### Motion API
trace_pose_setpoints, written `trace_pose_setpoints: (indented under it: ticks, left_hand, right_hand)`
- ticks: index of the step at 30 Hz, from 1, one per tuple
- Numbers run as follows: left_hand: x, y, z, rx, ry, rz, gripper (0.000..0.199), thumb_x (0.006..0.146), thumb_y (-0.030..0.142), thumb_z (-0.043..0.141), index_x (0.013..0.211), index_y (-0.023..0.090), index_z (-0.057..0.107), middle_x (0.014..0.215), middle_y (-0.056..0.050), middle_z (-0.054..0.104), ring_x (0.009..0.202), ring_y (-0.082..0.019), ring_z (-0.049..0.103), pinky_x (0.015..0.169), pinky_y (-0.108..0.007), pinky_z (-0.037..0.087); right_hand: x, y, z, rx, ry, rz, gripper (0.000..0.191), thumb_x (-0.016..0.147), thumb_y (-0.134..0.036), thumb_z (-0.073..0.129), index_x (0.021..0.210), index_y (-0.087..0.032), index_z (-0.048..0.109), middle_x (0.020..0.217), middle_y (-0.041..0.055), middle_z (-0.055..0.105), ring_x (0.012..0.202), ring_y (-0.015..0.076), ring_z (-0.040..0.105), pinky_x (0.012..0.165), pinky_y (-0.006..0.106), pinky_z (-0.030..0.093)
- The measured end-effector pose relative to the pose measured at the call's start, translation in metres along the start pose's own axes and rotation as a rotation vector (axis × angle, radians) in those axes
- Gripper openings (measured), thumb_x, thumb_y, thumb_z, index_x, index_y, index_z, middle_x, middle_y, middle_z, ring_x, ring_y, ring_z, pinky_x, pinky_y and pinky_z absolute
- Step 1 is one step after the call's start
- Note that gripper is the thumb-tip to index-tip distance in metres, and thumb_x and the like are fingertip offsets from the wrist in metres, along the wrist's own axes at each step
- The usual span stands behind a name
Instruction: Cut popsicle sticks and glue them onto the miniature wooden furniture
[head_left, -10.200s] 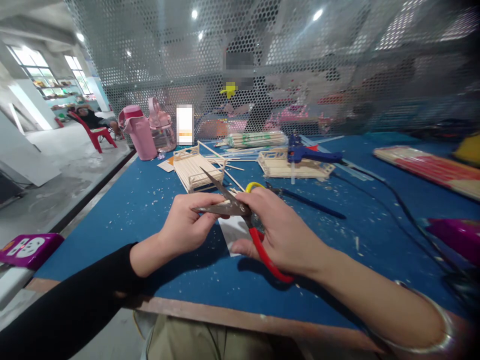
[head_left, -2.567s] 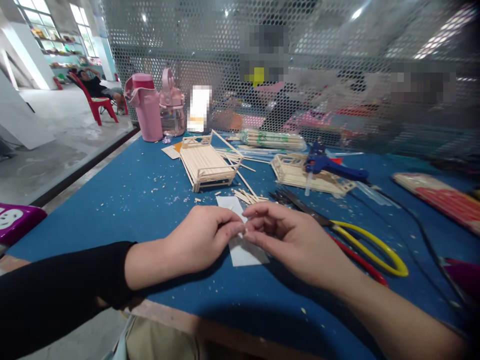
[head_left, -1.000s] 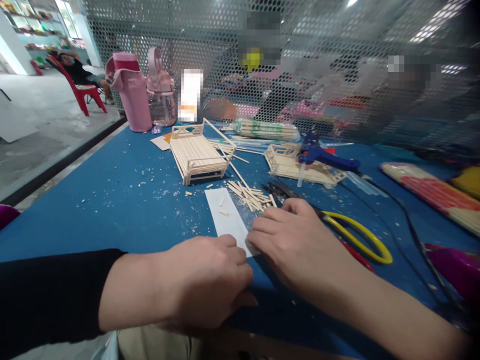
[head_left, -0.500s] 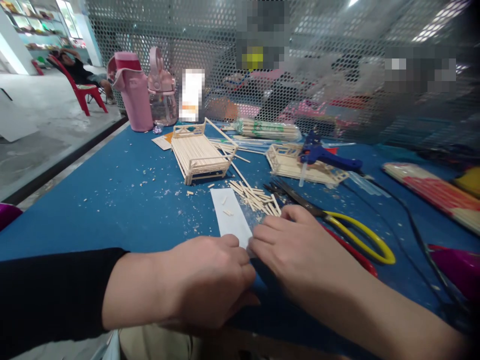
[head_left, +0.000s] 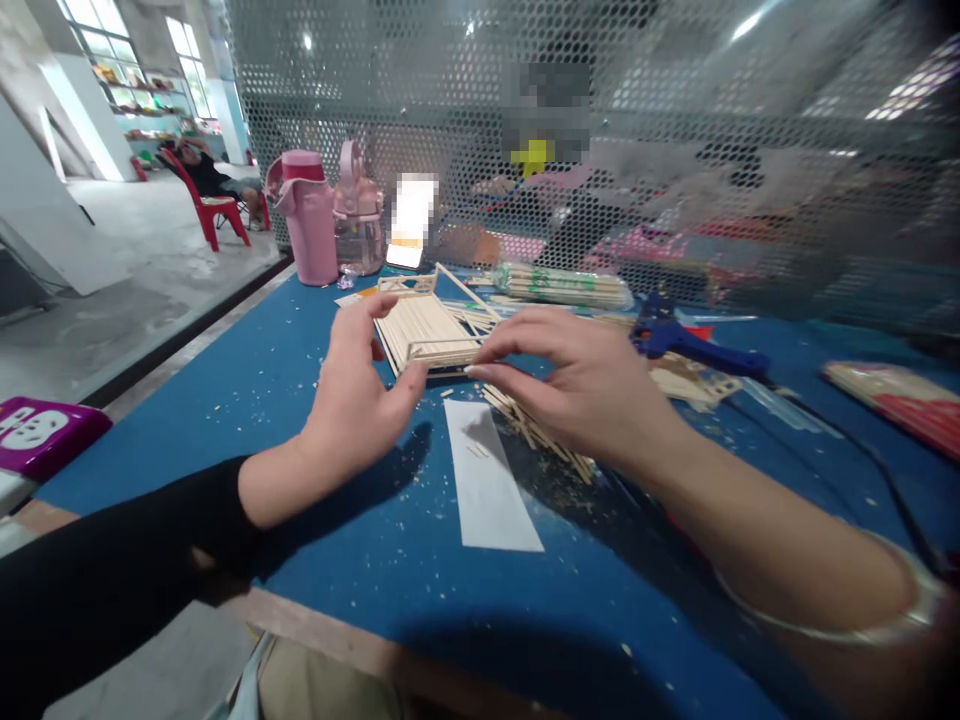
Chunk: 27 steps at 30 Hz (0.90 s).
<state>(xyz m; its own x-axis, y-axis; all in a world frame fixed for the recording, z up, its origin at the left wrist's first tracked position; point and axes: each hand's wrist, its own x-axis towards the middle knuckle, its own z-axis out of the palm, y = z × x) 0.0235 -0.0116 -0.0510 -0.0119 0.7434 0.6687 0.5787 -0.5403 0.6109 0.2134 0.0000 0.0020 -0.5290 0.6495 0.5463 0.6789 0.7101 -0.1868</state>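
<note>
A small bed-like model of wooden sticks (head_left: 424, 330) stands on the blue table (head_left: 247, 400). My left hand (head_left: 352, 400) is spread at the model's near-left corner, thumb under the near edge and fingers raised beside it. My right hand (head_left: 585, 385) reaches in from the right, with index finger and thumb pinched close at the model's near end rail. Whether they grip the rail or a small piece is not visible. A white paper strip (head_left: 491, 490) with a few tiny stick bits lies below the hands. A heap of cut sticks (head_left: 544, 440) lies under my right hand.
A blue glue gun (head_left: 694, 340) rests on a second stick model (head_left: 694, 382) at right. A pack of sticks (head_left: 562, 285), a pink bottle (head_left: 315, 230), a clear pink bottle (head_left: 358, 225) and a phone (head_left: 414, 220) stand at the back by the perforated screen. A purple power strip (head_left: 37, 435) is at left.
Both hands have lifted from the near end of the paper strip and moved forward to the stick model. The scissors are now hidden behind my right hand.
</note>
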Motion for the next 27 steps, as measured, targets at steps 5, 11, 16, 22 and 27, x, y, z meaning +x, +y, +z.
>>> trace_pose_setpoints:
  ticks: [5,11,16,22,27]
  left_hand:
    - [0.021,-0.035,0.016,0.077,-0.326,-0.097,0.019,0.074,0.023,0.070,0.089,0.013,0.065,0.096,-0.007,0.056,0.094,-0.021,0.054,0.087,-0.041,0.046]
    - [0.017,-0.004,0.004,-0.149,-0.277,0.008,0.008,0.079,0.023,0.064,0.077,0.015,0.062,0.091,-0.004,0.061,0.085,-0.017,0.054,0.079,-0.034,0.046]
    - [0.001,0.024,-0.009,-0.441,-0.234,-0.074,0.011,0.079,0.024,0.061,0.085,0.015,0.062,0.082,-0.004,0.063,0.072,-0.014,0.054,0.064,-0.027,0.045]
    - [0.001,0.025,-0.008,-0.580,-0.254,-0.198,0.017,0.078,0.020,0.062,0.092,0.015,0.068,0.090,-0.005,0.069,0.082,-0.016,0.059,0.075,-0.030,0.047]
    - [0.001,0.026,-0.011,-0.685,-0.290,-0.299,0.018,0.078,0.022,0.062,0.092,0.013,0.069,0.085,-0.006,0.068,0.087,-0.020,0.061,0.080,-0.032,0.048]
  right_hand:
    - [0.008,0.014,0.025,0.001,0.140,0.067,0.011,0.084,-0.024,0.056,0.076,-0.021,0.062,0.080,0.0038,0.066,0.080,0.0192,0.058,0.074,0.033,0.042]
    - [-0.001,0.002,0.017,-0.012,0.317,0.016,0.008,0.086,-0.022,0.056,0.079,-0.022,0.060,0.079,0.0032,0.065,0.082,0.0191,0.058,0.076,0.034,0.044]
    - [-0.009,-0.020,0.007,-0.049,0.459,-0.129,0.010,0.082,-0.015,0.060,0.083,-0.025,0.063,0.080,0.0034,0.063,0.081,0.0193,0.058,0.075,0.036,0.044]
    - [-0.007,-0.029,0.013,-0.098,0.504,-0.104,0.006,0.081,-0.019,0.064,0.081,-0.024,0.067,0.075,0.0030,0.060,0.077,0.0191,0.057,0.071,0.037,0.042]
    - [-0.003,-0.031,0.019,-0.070,0.567,-0.150,0.005,0.077,-0.018,0.068,0.078,-0.023,0.068,0.068,0.0007,0.058,0.069,0.0173,0.055,0.064,0.035,0.039]
